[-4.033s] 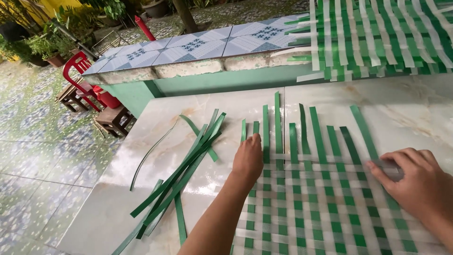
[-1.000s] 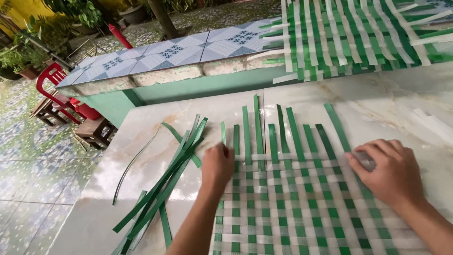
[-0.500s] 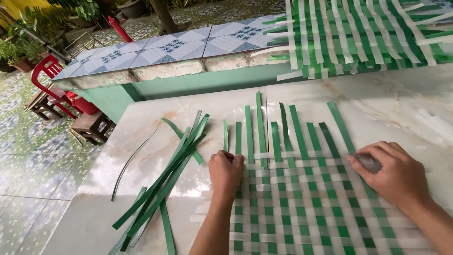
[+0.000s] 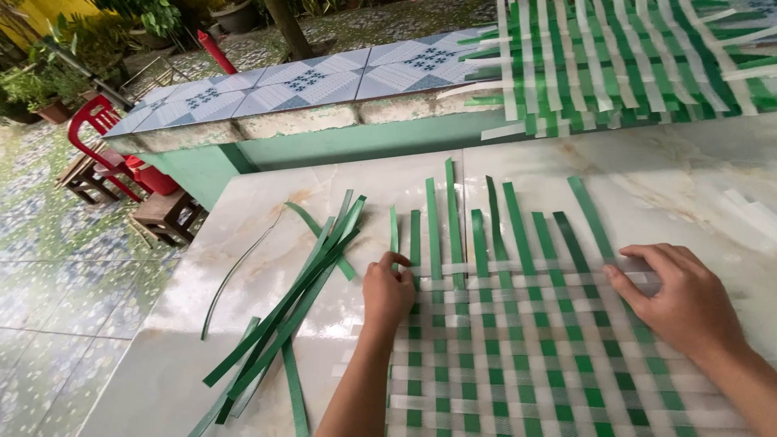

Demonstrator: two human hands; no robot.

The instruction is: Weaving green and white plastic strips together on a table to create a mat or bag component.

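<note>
A half-woven mat [image 4: 526, 340] of green and translucent white strips lies on a pale marble table [image 4: 259, 210]. Several green strip ends stick out past its far edge. My left hand [image 4: 387, 293] rests on the mat's left edge, fingers curled on the end of the top white cross strip beside the outermost green strip. My right hand [image 4: 684, 298] lies flat on the mat's right side, fingertips pressing the same white strip.
A loose pile of green strips [image 4: 299, 283] lies on the table left of the mat. A finished green and white mat [image 4: 631, 57] hangs at the back right over a tiled ledge [image 4: 307, 81]. Red chairs [image 4: 105, 154] and wooden stools stand on the floor at left.
Both hands have stayed on the top white cross strip. My left hand slid slightly toward me and curled its fingers tighter at the mat's left edge.
</note>
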